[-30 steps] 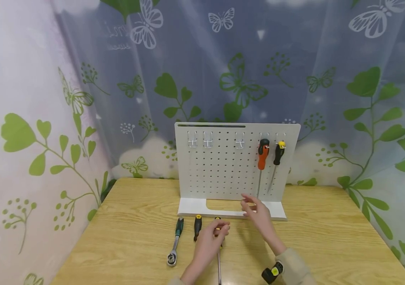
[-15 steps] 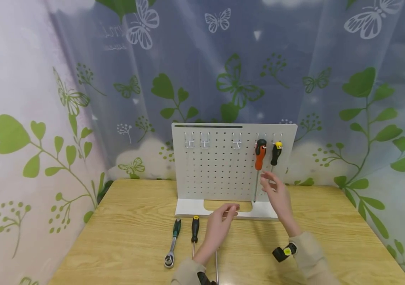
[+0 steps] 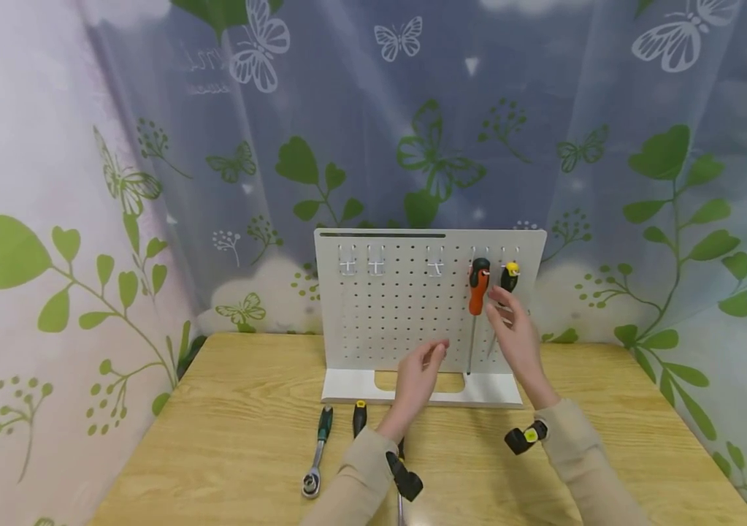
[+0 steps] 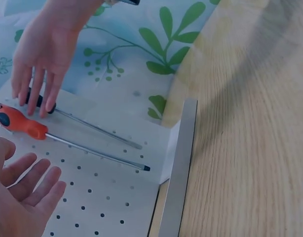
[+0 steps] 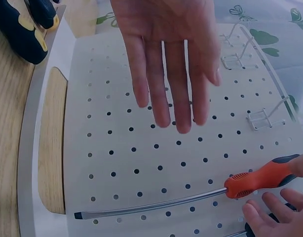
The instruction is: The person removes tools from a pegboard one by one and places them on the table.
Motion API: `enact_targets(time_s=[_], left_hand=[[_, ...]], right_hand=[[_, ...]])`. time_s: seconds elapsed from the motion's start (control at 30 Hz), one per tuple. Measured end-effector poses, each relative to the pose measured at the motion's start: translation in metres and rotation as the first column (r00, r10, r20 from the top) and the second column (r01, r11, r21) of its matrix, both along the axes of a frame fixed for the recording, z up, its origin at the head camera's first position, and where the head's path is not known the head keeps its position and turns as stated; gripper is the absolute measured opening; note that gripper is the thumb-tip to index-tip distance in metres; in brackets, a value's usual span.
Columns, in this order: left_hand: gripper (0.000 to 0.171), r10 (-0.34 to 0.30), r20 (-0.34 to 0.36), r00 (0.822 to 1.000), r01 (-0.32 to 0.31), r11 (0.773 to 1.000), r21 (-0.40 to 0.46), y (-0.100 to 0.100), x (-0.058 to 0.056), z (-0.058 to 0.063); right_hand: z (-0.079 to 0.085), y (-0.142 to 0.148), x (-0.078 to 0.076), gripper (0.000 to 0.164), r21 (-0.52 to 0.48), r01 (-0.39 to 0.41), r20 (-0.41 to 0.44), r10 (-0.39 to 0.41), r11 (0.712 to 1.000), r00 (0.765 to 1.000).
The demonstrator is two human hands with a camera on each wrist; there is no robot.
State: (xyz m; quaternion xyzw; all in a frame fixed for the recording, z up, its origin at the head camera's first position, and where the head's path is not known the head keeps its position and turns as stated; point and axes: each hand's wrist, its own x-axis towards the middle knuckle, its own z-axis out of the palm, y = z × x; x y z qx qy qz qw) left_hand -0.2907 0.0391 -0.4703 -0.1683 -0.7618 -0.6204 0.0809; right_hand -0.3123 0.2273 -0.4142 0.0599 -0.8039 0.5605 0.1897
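On a white pegboard [image 3: 382, 321] hang an orange-and-black screwdriver [image 3: 478, 288] and, to its right, a black screwdriver with a yellow end [image 3: 511, 272]. My right hand [image 3: 519, 340] is up at the black screwdriver's handle, just right of the orange one. In the left wrist view the right hand's fingers [image 4: 39, 89] extend loosely over that handle. Lower and to the left, my left hand [image 3: 416, 376] hovers in front of the board. Seen from the right wrist, the left hand [image 5: 169, 59] holds nothing, its fingers straight.
White hooks [image 3: 376, 261] without tools line the board's upper part. A green-handled ratchet wrench [image 3: 317, 453] and a black-handled screwdriver [image 3: 360, 418] lie on the wooden table [image 3: 228, 424]. Another screwdriver [image 3: 401, 508] is mostly covered by my left forearm. A patterned curtain [image 3: 347, 109] stands behind.
Both hands have risen: the left from over the table tools to before the board, the right from the board's base up to the black screwdriver's handle. The hung tools stay in place.
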Motion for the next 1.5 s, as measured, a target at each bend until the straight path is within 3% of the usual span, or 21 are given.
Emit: enact_targets(time_s=[0.37, 0.7, 0.8, 1.13, 1.5], left_hand=[[0.037, -0.041, 0.014, 0.999, 0.042, 0.995, -0.088, 0.021, -0.025, -0.015], [0.043, -0.116, 0.062, 0.991, 0.121, 0.989, -0.084, 0.039, -0.038, -0.026], [0.041, -0.120, 0.051, 0.991, 0.123, 0.991, -0.058, 0.041, -0.038, -0.029], [0.022, -0.047, 0.023, 0.999, 0.045, 0.997, 0.054, 0.054, -0.032, -0.026], [0.018, -0.074, 0.089, 0.993, 0.063, 0.990, 0.125, 0.054, -0.027, -0.027]], right_hand=[[0.003, -0.005, -0.015, 0.053, -0.050, -0.048, -0.050, 0.046, 0.998, 0.998], [0.008, -0.010, -0.016, 0.054, -0.092, -0.064, -0.020, 0.062, 0.994, 0.998], [0.003, -0.009, -0.020, 0.054, -0.086, -0.063, -0.042, 0.059, 0.994, 0.997], [0.007, -0.007, -0.022, 0.062, -0.086, -0.036, -0.043, 0.032, 0.996, 0.999], [0.011, -0.006, -0.020, 0.061, -0.013, 0.032, -0.050, -0.032, 0.999, 0.998]])
